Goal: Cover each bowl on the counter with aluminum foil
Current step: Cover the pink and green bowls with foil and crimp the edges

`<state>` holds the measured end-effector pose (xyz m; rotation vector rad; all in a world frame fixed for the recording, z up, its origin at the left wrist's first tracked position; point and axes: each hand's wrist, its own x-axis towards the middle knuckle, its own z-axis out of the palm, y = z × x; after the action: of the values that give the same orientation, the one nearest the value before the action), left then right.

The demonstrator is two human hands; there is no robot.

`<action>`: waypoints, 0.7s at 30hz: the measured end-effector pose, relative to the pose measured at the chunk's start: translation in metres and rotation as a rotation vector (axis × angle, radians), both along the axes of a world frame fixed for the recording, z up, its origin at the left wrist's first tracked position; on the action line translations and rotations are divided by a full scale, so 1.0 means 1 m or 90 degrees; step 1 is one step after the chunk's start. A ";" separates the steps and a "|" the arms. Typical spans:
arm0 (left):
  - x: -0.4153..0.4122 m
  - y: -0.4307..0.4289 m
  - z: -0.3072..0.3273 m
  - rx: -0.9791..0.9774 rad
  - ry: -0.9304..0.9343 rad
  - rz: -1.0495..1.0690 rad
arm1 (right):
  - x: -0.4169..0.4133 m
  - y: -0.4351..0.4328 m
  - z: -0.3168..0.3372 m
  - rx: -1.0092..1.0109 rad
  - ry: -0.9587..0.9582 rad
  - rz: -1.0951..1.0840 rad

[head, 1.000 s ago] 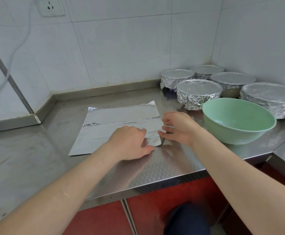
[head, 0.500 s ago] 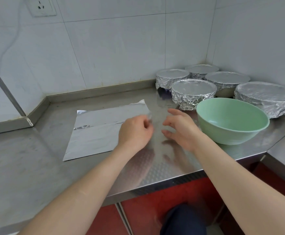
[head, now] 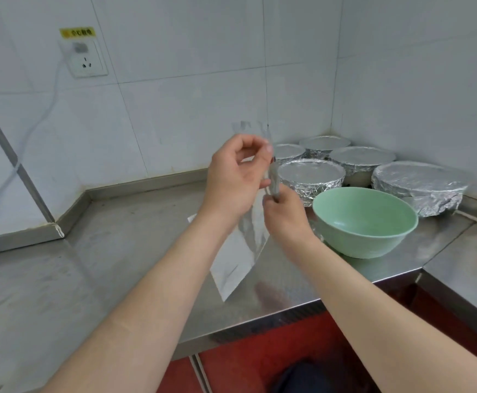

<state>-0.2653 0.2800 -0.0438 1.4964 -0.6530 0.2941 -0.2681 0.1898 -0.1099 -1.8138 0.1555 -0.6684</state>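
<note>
Foil (head: 241, 259) held up over the table (head: 112, 251)
The left hand (head: 236, 177) and right hand (head: 287, 212) both pinch the foil's top edge, and the sheet hangs down between the forearms. An uncovered green bowl (head: 365, 222) sits on the table just right of it, with foil-covered bowls (head: 311, 174) behind.

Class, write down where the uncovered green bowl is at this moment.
In the head view the green bowl stands on the counter right of centre, just right of the right hand and in front of the foil-covered bowls.
</note>
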 end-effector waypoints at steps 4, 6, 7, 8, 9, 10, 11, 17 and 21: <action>-0.005 -0.013 -0.008 0.052 -0.114 0.081 | -0.015 -0.056 0.027 0.162 -0.042 -0.029; 0.000 -0.019 -0.025 0.051 -0.024 0.106 | -0.020 -0.091 0.037 0.245 -0.067 -0.056; 0.003 -0.026 -0.035 0.081 0.026 0.115 | -0.025 -0.110 0.042 0.276 -0.086 -0.079; 0.009 -0.031 -0.047 0.152 0.059 0.126 | -0.030 -0.122 0.046 0.296 -0.107 -0.099; 0.013 -0.041 -0.055 0.252 0.084 0.122 | -0.034 -0.137 0.050 0.310 -0.135 -0.119; 0.015 -0.048 -0.063 0.349 0.107 0.096 | -0.036 -0.145 0.053 0.313 -0.157 -0.131; 0.015 -0.063 -0.068 0.423 0.137 0.057 | -0.041 -0.155 0.056 0.302 -0.174 -0.143; 0.008 -0.113 -0.079 0.466 0.244 -0.057 | -0.050 -0.159 0.073 -0.005 -0.307 -0.164; 0.022 -0.083 -0.073 0.459 0.190 0.026 | -0.048 -0.136 0.082 -0.276 -0.312 -0.125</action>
<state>-0.2437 0.1966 -0.1164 2.1895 -0.5064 -0.1603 -0.3165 0.0541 -0.0277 -1.9941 -0.1542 -1.3459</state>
